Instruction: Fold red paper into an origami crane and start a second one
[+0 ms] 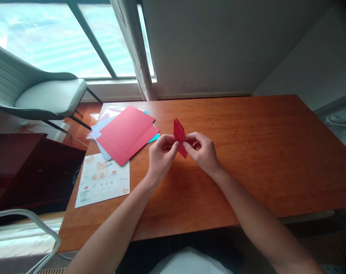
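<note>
A small red folded paper (179, 130), a narrow diamond-like origami form with pointed tips at top and bottom, is held just above the table. My left hand (163, 154) pinches its left side between thumb and forefinger. On the right side, my right hand (200, 151) pinches it the same way, the two thumbs close together at its middle. The upper tip looks split into two points. Parts of the paper's sides are hidden behind my fingertips.
Red paper sheets (127, 131) lie stacked over pale and blue ones on the left of the wooden table (261, 152). Nearer me is a white sheet with bear drawings (104, 180). A light chair (50, 95) stands beyond the left edge, by a window and curtain (134, 45).
</note>
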`<state>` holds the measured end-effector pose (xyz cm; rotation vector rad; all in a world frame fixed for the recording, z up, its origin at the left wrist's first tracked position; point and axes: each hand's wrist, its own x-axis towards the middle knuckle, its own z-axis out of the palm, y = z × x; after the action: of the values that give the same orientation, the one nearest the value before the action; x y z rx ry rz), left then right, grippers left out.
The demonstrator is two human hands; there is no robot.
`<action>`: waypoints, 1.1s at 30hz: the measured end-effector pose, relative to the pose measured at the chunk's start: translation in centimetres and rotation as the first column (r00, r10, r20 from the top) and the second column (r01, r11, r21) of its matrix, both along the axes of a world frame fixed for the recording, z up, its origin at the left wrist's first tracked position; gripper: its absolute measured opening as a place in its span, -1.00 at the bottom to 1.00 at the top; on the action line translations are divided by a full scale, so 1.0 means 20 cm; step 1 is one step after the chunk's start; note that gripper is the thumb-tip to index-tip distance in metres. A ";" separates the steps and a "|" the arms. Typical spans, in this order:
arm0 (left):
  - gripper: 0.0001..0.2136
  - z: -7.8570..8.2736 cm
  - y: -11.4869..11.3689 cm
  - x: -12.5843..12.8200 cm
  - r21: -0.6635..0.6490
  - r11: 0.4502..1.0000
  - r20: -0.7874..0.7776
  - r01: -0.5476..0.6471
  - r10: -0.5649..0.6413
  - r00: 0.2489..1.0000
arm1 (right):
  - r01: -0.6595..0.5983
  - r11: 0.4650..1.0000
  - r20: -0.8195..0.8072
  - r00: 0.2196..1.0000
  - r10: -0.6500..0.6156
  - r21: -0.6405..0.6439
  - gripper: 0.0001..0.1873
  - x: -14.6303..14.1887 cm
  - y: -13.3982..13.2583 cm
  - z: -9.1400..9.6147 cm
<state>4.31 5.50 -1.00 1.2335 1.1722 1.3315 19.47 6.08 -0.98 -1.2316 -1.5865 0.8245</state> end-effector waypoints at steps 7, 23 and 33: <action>-0.85 -0.01 -0.03 0.02 0.033 0.998 -0.107 -0.052 0.055 0.993 | 0.060 0.986 0.165 0.982 -0.086 0.155 -0.89 -0.02 -0.02 -0.02; -0.77 -0.01 -0.06 0.06 -0.016 0.999 0.045 0.031 -0.030 0.999 | 0.042 0.949 0.343 0.927 -0.154 0.312 -0.82 -0.01 -0.02 -0.05; -0.78 -0.04 0.00 -0.01 0.039 0.999 -0.013 0.019 -0.018 1.000 | -0.054 0.998 -0.199 0.979 0.044 -0.045 -0.84 0.00 0.01 -0.04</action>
<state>4.07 5.46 -1.76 1.2794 1.1455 1.3406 19.45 6.23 -1.86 -1.1122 -1.4466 0.9921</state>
